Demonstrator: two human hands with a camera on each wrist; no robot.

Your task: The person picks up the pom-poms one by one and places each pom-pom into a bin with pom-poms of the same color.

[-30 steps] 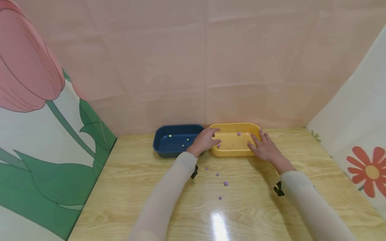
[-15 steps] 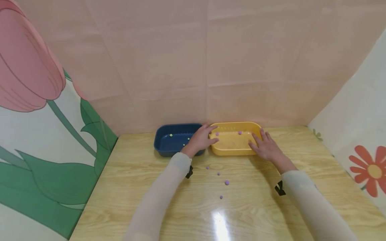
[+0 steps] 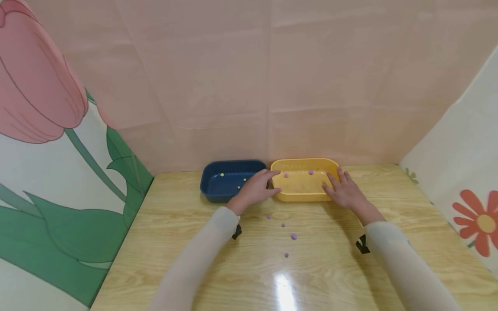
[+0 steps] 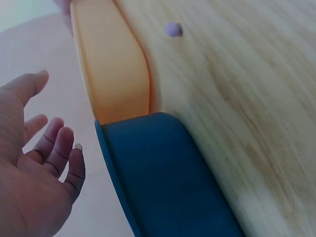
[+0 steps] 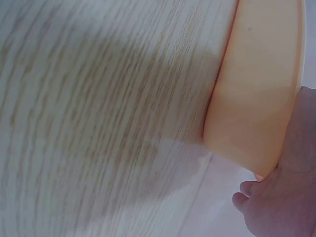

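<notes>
Head view gives me the whole bench (image 3: 175, 242), and I take the yellow tray (image 3: 305, 197) as my landmark. It sits toward the far edge, with one purple ball (image 3: 286, 175) inside its left end and another purple ball (image 3: 311, 172) to the right of that, nearer its back wall. Just beside it on the left stands the blue tray (image 3: 218, 198), where I count three small green balls (image 3: 222, 175).

On my feed the left hand (image 3: 253, 190) hangs across the blue tray's right end, thumb and forefinger reaching to the yellow tray's left rim. Its grip is wide and I see nothing held; the left wrist camera bears that out, showing thumb and fingers well spread. The right hand (image 3: 345, 192) is at the yellow tray's right end, fingers splayed over that rim. I read that grip as wide too, with nothing visible in it; whether the fingertips touch the tray I cannot tell from here.

In front of the yellow tray, four loose balls (image 3: 269, 217) lie on the bench, all purple. The largest ball (image 3: 294, 236) is third out from the tray, with a smaller one beyond it. Pink backdrop cloth (image 3: 210, 86) rises behind the tray, a printed tulip (image 3: 39, 77) well off to its left and a red flower (image 3: 482, 222) well off to its right.
</notes>
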